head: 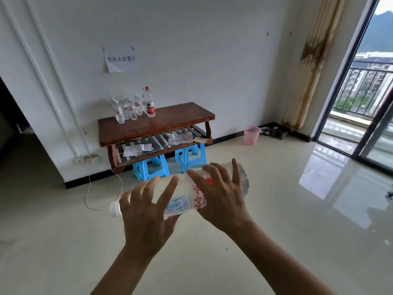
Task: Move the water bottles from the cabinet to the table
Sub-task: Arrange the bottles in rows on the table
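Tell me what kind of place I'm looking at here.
Probably a sparsely furnished apartment living room. It has a glossy tiled floor, a sliding glass door onto a balcony with a railing, and a low wooden table with bottles against a white wall.

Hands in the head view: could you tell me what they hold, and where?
A water bottle, sideways: left hand near its neck, right hand across its label.
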